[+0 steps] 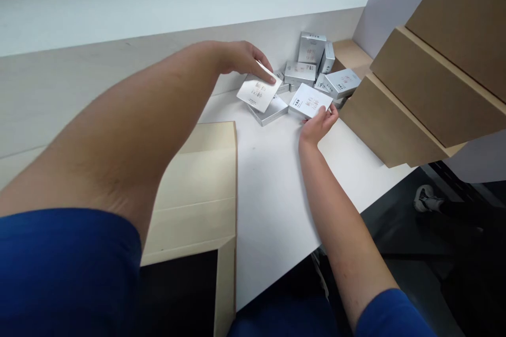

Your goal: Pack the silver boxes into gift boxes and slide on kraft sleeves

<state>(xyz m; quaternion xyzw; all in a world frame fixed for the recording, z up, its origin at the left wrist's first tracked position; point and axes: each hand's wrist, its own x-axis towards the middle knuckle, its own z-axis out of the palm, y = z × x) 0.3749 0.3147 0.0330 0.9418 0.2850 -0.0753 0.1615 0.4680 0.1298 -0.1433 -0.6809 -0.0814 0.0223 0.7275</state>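
Observation:
My left hand (253, 60) grips a flat white printed box (259, 92) by its upper edge, thumb on top. Beneath it, a silver box (272, 111) lies flat on the white table. My right hand (322, 124) is closed on the near right corner of another white-topped silver box (309, 101), its thumb on the printed face. Behind both hands sits a loose pile of similar small silver boxes (300, 71), some lying and one standing upright (312, 48) against the wall.
Brown cardboard boxes (430, 84) are stacked at the right. An opened carton with a cream inside (197, 179) and dark interior lies at the left of the white table (272, 210). A person's shoe (427, 199) shows on the floor at the far right.

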